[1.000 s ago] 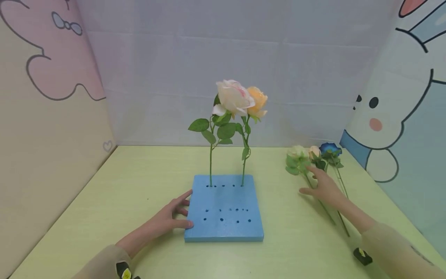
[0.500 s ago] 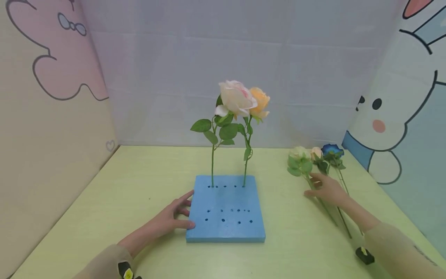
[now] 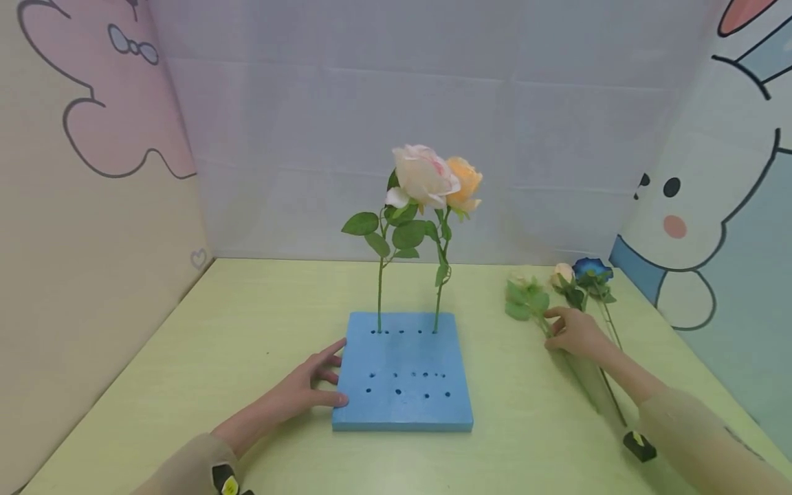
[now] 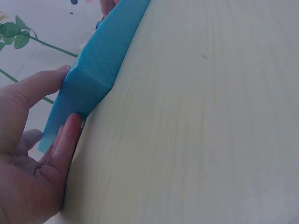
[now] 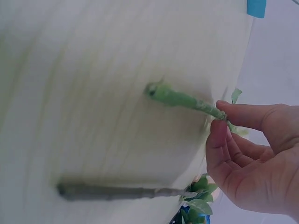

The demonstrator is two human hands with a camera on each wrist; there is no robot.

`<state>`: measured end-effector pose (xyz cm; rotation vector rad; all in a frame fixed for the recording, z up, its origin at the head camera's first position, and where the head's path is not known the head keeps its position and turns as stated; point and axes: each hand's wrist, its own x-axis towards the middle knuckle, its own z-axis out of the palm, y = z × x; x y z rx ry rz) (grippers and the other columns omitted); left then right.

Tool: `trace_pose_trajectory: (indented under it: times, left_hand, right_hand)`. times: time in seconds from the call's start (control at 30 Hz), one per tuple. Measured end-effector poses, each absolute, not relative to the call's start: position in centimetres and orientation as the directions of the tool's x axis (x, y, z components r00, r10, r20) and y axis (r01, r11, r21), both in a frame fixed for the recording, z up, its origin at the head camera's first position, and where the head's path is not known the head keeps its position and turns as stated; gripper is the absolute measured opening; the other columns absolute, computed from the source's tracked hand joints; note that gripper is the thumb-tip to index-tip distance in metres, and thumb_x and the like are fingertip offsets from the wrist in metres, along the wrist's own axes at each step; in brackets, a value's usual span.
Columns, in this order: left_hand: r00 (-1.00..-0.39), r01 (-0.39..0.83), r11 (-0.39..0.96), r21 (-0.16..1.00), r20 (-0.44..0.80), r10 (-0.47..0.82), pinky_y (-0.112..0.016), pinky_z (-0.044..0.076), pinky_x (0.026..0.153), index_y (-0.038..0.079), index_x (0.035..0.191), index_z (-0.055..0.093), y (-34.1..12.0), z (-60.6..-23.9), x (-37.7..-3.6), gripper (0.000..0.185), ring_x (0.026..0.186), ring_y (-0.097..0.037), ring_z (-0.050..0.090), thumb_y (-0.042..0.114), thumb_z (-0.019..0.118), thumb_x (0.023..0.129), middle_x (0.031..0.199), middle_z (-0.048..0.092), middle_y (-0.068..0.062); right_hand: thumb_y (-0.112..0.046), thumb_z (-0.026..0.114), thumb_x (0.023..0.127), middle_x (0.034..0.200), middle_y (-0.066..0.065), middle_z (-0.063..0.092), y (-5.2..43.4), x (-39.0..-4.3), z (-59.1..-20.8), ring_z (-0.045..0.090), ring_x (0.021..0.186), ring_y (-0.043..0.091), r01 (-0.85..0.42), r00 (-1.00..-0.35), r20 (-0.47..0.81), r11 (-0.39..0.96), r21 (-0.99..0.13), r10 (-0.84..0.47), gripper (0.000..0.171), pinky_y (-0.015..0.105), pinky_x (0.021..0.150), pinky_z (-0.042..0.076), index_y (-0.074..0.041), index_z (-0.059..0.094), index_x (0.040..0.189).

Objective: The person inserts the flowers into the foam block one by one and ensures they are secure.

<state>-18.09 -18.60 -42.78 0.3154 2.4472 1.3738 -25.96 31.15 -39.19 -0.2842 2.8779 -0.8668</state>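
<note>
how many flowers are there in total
5: a pale pink rose and an orange rose stand in the blue foam block; the right hand pinches a green-leaved one; a cream bud and blue flower lie beside it.

No writing, labels, brands or numbers to read anywhere here, only wordless cartoon drawings on the side walls.

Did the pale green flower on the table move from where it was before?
Yes. The green flower, pinched by the right hand, slid nearer the blue foam block, away from the blue flower.
</note>
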Motion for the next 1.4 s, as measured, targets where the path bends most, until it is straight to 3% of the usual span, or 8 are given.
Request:
trace_pose_trajectory:
  times: [0.17,0.43,0.5,0.73,1.17,1.4]
  left_hand:
    - [-0.927,0.041,0.519,0.854,-0.161,0.338,-0.054,0.045,0.102,0.024,0.158,0.023,-18.6,-42.9,-18.1,0.097,0.121,-0.024,0.055,0.032,0.081,0.081,0.144,0.048,-0.013]
    - [-0.927,0.039,0.516,0.856,-0.161,0.338,-0.054,0.044,0.103,0.023,0.158,0.023,-18.6,-42.8,-18.0,0.097,0.121,-0.024,0.055,0.031,0.081,0.081,0.144,0.048,-0.013]
    - [-0.927,0.04,0.512,0.858,-0.159,0.339,-0.054,0.044,0.102,0.023,0.158,0.023,-18.6,-42.8,-18.0,0.097,0.121,-0.024,0.055,0.031,0.081,0.081,0.145,0.047,-0.013]
    - [-0.927,0.034,0.504,0.863,-0.161,0.338,-0.052,0.046,0.1,0.024,0.158,0.022,-18.5,-42.8,-18.0,0.097,0.121,-0.024,0.054,0.031,0.081,0.082,0.145,0.047,-0.013]
    - [-0.925,0.034,0.502,0.864,-0.163,0.344,-0.052,0.046,0.1,0.025,0.158,0.022,-18.6,-43.0,-18.1,0.097,0.122,-0.024,0.054,0.032,0.081,0.082,0.145,0.046,-0.013]
    - [-0.926,0.028,0.503,0.864,-0.167,0.339,-0.051,0.047,0.1,0.025,0.158,0.022,-18.5,-42.9,-17.9,0.097,0.122,-0.024,0.054,0.032,0.081,0.082,0.146,0.046,-0.013]
  right_hand:
    - [-0.004,0.071,0.084,0.091,0.02,0.065,30.5,-25.8,-38.8,0.065,0.067,0.018,-0.147,-0.972,-0.05,0.767,-0.625,-0.228,0.061,0.033,0.06,0.055,0.017,0.045,0.135]
    - [-0.007,0.069,0.09,0.1,0.023,0.066,29.5,-25.9,-37.2,0.07,0.083,0.025,-0.187,-0.975,0.04,0.71,-0.679,-0.219,0.058,0.032,0.064,0.057,0.011,0.045,0.139]
    - [-0.009,0.069,0.09,0.102,0.023,0.066,29.3,-25.8,-36.7,0.07,0.084,0.023,-0.201,-0.974,0.067,0.699,-0.686,-0.214,0.059,0.032,0.065,0.058,0.008,0.045,0.141]
    - [-0.009,0.068,0.092,0.109,0.028,0.066,28.7,-25.2,-34.9,0.067,0.077,-0.003,-0.251,-0.967,0.162,0.632,-0.733,-0.196,0.06,0.031,0.067,0.059,0.004,0.043,0.145]
    - [-0.013,0.067,0.094,0.114,0.027,0.063,27.3,-24.2,-33.1,0.068,0.082,-0.005,-0.251,-0.968,0.207,0.559,-0.79,-0.142,0.056,0.025,0.071,0.059,-0.002,0.047,0.145]
    - [-0.015,0.067,0.095,0.113,0.027,0.065,26.9,-24.1,-32.6,0.066,0.08,-0.01,-0.286,-0.958,0.249,0.578,-0.764,-0.145,0.048,0.023,0.071,0.058,-0.005,0.054,0.14]
